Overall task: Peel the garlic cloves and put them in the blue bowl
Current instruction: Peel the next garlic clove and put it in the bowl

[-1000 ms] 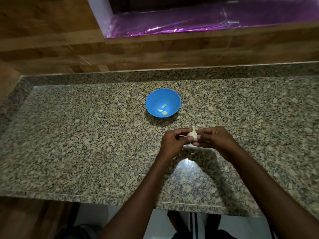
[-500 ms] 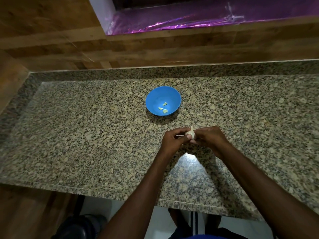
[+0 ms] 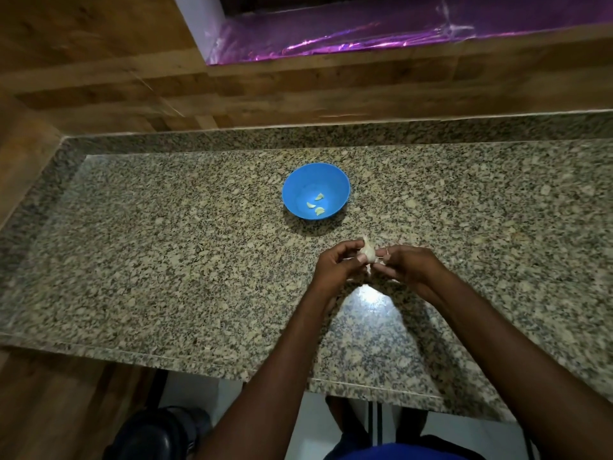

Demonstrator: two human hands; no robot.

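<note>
With the garlic bulb (image 3: 368, 253) pinched between our left hand (image 3: 336, 267) and right hand (image 3: 406, 267), just near of the blue bowl (image 3: 315, 190) holding three peeled cloves (image 3: 315, 205), a hard tug could flick a clove onto the granite counter (image 3: 166, 244).

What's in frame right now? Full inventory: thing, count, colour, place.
blue bowl: 1, blue, on the counter beyond the hands
peeled cloves: 3, pale yellow, inside the bowl
garlic bulb: 1, off-white, held between both hands above the counter
counter: 1, speckled granite, fills mid frame
wall panelling: brown wood, behind the counter
foil sheet: 1, shiny purple, on the ledge at top
dark object: 1, black, on the floor at lower left; cannot identify
left hand: 1, grips the bulb
right hand: 1, pinches the bulb
</note>
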